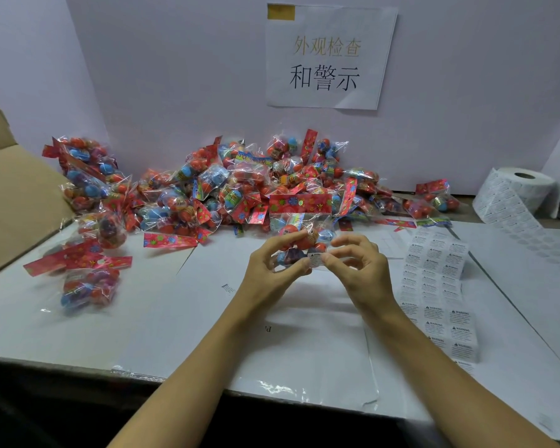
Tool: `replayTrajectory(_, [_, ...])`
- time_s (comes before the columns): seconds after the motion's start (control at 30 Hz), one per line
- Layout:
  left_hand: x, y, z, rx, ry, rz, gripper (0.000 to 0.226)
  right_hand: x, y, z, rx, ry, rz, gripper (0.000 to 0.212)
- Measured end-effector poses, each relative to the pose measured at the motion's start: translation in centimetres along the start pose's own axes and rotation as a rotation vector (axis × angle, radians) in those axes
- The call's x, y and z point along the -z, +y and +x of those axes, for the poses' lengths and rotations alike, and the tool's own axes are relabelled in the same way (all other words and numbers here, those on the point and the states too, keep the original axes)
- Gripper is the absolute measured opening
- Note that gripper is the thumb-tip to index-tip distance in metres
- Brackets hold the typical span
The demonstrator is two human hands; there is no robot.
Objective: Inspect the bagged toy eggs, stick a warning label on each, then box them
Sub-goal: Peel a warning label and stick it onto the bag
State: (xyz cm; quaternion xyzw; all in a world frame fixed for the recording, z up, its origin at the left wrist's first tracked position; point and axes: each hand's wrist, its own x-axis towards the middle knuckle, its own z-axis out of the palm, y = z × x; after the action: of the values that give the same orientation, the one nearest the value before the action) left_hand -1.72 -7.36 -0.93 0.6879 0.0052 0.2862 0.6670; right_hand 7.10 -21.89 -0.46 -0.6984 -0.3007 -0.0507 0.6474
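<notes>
Head view: left hand (269,266) grips the egg bag (299,234); right hand (359,266) pinches a warning label (315,259) onto it

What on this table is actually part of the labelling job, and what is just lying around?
Part of the job:
- clear bag of red and blue toy eggs, gripped by left hand
- small white warning label, pinched by right hand
- white sheet of warning labels
- white label roll
- heap of bagged eggs
- brown cardboard box

Just there:
- paper sign with Chinese characters
</notes>
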Motion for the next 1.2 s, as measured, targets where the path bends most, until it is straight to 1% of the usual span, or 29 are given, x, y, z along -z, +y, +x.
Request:
replayTrajectory(0.4, [0.0, -0.3, 0.2, -0.028, 0.022, 0.014, 0.042, -0.1, 0.0, -0.2, -0.004, -0.001, -0.011, 0.022])
replayTrajectory(0.63, [0.0, -0.4, 0.2, -0.034, 0.039, -0.01, 0.038, -0.1, 0.3, -0.1, 0.021, 0.021, -0.035, 0.022])
replayTrajectory(0.7, [-0.1, -0.5, 0.2, -0.038, 0.034, 0.004, 0.038, -0.3, 0.5, 0.1, 0.004, 0.068, -0.063, 0.025])
replayTrajectory(0.8, [-0.2, -0.6, 0.2, -0.04, 0.055, 0.008, 0.037, -0.3, 0.7, 0.3, -0.031, 0.206, -0.024, 0.031])
replayTrajectory(0.83, [-0.2, -0.6, 0.2, -0.037, 0.061, 0.002, 0.038, -0.1, 0.7, 0.3, -0.023, 0.222, -0.018, 0.031])
replayTrajectory(0.9, [-0.3, -0.5, 0.1, -0.023, 0.052, -0.015, 0.039, 0.1, 1.0, 0.3, -0.021, 0.187, -0.008, 0.021])
replayTrajectory(1.0, [-0.2, -0.4, 0.0, -0.01, 0.037, -0.012, 0.044, -0.2, 1.2, 0.1, -0.11, 0.031, 0.064, 0.009])
replayTrajectory(1.03, [-0.2, -0.3, 0.0, -0.009, 0.044, 0.003, 0.047, -0.4, 1.2, 0.1, -0.136, -0.021, 0.097, 0.012])
replayTrajectory(1.1, [0.0, -0.2, 0.0, 0.0, 0.064, 0.002, 0.05, -0.8, 0.9, -0.1, -0.166, -0.084, 0.167, 0.026])
replayTrajectory(1.13, [0.0, -0.1, 0.0, 0.006, 0.069, -0.023, 0.05, -0.8, 0.8, -0.1, -0.168, -0.093, 0.188, 0.03])
replayTrajectory(1.2, [0.1, 0.0, 0.0, 0.011, 0.068, -0.068, 0.049, -0.6, 0.7, -0.2, -0.155, -0.093, 0.197, 0.03])
